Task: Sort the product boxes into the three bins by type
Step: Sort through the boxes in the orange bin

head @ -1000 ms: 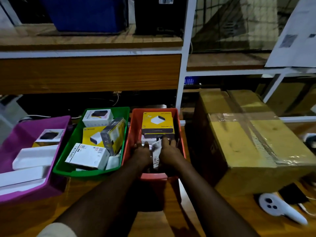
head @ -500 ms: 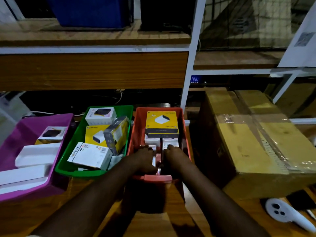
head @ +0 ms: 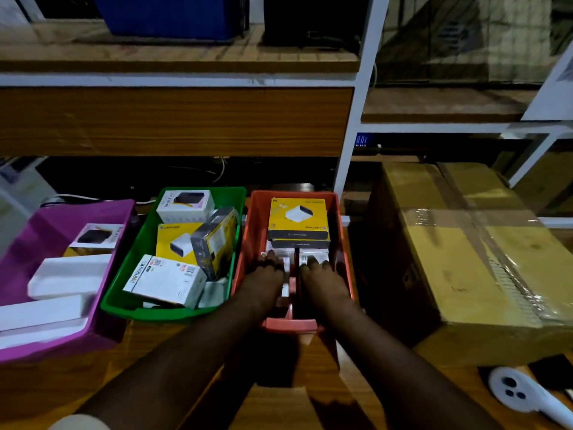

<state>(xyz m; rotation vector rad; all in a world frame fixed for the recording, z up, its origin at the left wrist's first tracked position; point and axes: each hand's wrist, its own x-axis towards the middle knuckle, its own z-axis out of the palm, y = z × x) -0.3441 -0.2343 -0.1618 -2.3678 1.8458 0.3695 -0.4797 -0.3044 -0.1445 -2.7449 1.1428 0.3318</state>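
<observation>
I see both hands, left hand (head: 266, 274) and right hand (head: 319, 273), flat inside the orange bin (head: 253, 243), fingers covering small white boxes (head: 313, 254); any grip is hidden.

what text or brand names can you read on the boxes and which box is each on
"LAPCARE": yellow box in the green bin.
"PORTRONICS": white box at that bin's front.
"LAPCARE", upside down: yellow box in the orange bin.
All other print: too blurred to read.

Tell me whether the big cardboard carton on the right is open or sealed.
Sealed. The cardboard carton has its top flaps closed flat, with a band of clear tape running across them. No flap is lifted, and nothing inside shows.
</observation>
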